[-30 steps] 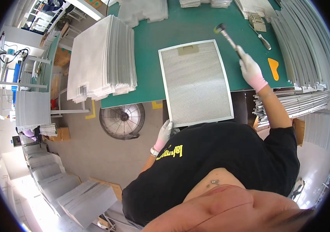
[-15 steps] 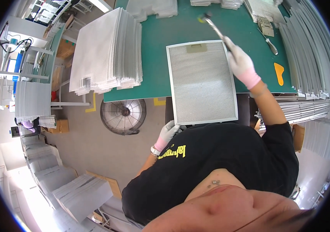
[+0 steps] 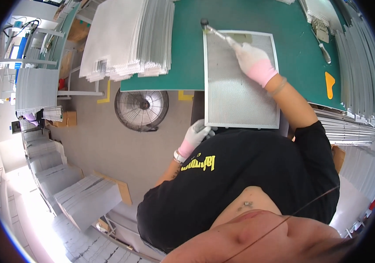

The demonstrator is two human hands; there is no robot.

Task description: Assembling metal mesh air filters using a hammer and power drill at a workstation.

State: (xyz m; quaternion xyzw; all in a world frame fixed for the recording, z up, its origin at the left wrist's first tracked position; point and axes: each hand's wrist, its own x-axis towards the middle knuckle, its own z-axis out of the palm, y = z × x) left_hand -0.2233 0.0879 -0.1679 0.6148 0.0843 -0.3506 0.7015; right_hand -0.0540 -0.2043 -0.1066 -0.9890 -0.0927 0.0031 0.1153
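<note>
A square metal mesh filter panel [image 3: 240,87] lies on the green table mat [image 3: 187,48], overhanging the near edge. My right hand [image 3: 251,59], in a white and pink glove, is stretched over the panel and grips the handle of a small hammer [image 3: 211,28]. The hammer's dark head rests at the panel's far left corner. My left hand [image 3: 194,138], gloved the same way, holds the panel's near left corner below the table edge.
A tall stack of similar mesh panels [image 3: 126,39] fills the table's left part. More panels [image 3: 363,70] stand stacked along the right side. An orange scraper [image 3: 330,83] and a screwdriver [image 3: 323,50] lie on the mat. A round fan [image 3: 141,109] sits on the floor.
My right hand has swung the hammer from above the panel's far right part to its far left corner. The view has tilted, shifting the table.
</note>
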